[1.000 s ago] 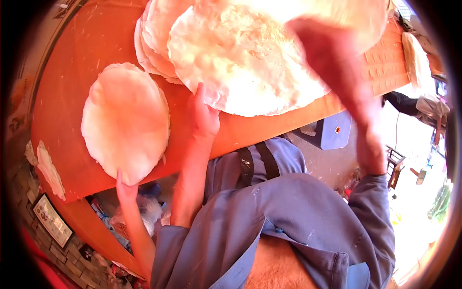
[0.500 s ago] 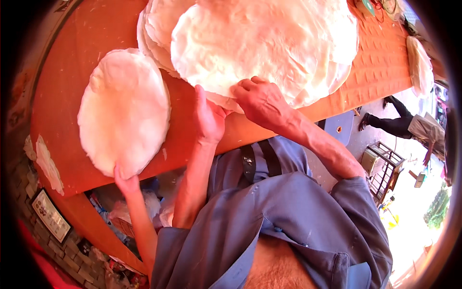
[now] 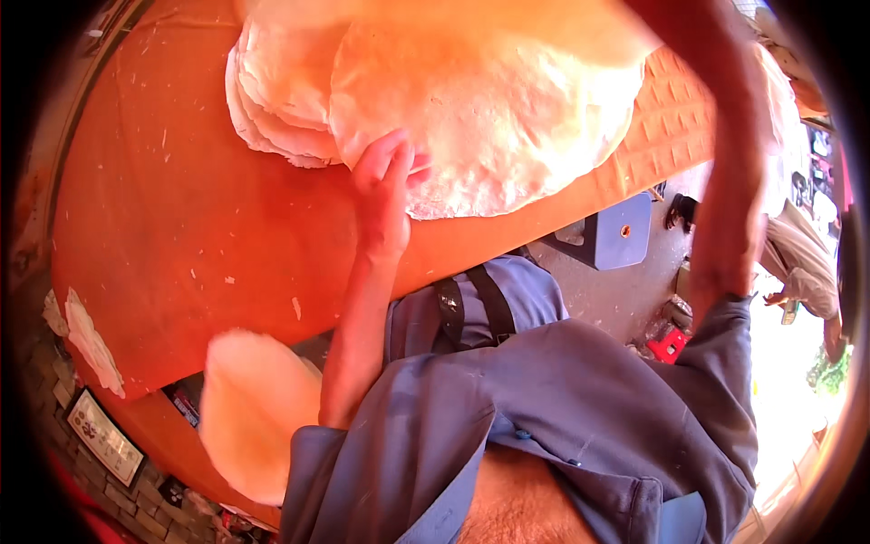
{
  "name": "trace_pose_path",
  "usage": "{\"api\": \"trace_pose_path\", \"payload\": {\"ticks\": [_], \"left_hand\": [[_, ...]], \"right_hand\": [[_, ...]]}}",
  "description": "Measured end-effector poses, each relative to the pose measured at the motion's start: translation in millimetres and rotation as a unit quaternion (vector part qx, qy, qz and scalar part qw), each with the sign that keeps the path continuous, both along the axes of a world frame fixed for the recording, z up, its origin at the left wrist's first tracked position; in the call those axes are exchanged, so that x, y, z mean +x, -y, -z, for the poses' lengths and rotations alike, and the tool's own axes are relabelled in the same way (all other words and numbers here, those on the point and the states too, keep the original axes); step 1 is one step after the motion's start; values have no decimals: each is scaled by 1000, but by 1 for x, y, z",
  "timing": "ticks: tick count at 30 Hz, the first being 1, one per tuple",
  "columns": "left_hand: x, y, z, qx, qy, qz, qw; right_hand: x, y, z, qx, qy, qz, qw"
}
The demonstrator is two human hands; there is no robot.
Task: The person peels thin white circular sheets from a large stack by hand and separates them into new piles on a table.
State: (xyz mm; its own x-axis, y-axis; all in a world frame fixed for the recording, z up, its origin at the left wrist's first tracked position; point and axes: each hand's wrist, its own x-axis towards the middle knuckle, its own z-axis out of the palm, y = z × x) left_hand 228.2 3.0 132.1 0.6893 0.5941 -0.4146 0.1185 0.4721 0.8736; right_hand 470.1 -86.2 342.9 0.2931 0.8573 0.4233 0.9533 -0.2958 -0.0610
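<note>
A pile of large, thin, pale flatbread sheets lies at the top of the view, with one broad sheet [image 3: 489, 136] on top. Other layers [image 3: 272, 113] show their edges at the left. My left hand [image 3: 388, 186] is at the near left edge of the broad sheet, its fingers bent and somewhat apart. No firm grip shows there. My right forearm [image 3: 736, 181] reaches up past the right side of the pile, blurred, and its hand lies outside the picture. A separate oval flatbread [image 3: 254, 408] hangs beyond the near table edge, left of my left forearm.
The orange-covered table [image 3: 181, 245] carries pale scraps [image 3: 91, 340] at its left corner. A blue stool [image 3: 621, 231] stands beyond the near edge. At the right, another person [image 3: 807, 258] is partly visible. A framed sheet [image 3: 104, 435] is at lower left.
My right hand has left the near edge and swung up out of view. The oval flatbread, held by another person's hand before, has moved off the table toward the lower left.
</note>
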Motion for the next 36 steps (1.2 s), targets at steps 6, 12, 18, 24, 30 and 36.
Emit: {"api": "trace_pose_path", "payload": {"ticks": [6,12,18,24,30,36], "left_hand": [[-64,-17,25,203,-166,-124,957],[-52,-11,28,-74,-44,-70,994],[-49,3,23,-166,-25,-14,986],[-51,3,23,-326,133,50,935],[-40,3,5,-308,171,6,936],[4,3,-6,-226,196,72,951]], "right_hand": [[-22,50,22,7,-280,41,959],[-59,48,182,-195,-228,-5,954],[-110,47,159,-120,-197,-48,972],[-133,46,174,-151,-269,-30,951],[-159,53,175,-25,-314,-20,949],[-69,40,155,-107,-306,86,942]]}}
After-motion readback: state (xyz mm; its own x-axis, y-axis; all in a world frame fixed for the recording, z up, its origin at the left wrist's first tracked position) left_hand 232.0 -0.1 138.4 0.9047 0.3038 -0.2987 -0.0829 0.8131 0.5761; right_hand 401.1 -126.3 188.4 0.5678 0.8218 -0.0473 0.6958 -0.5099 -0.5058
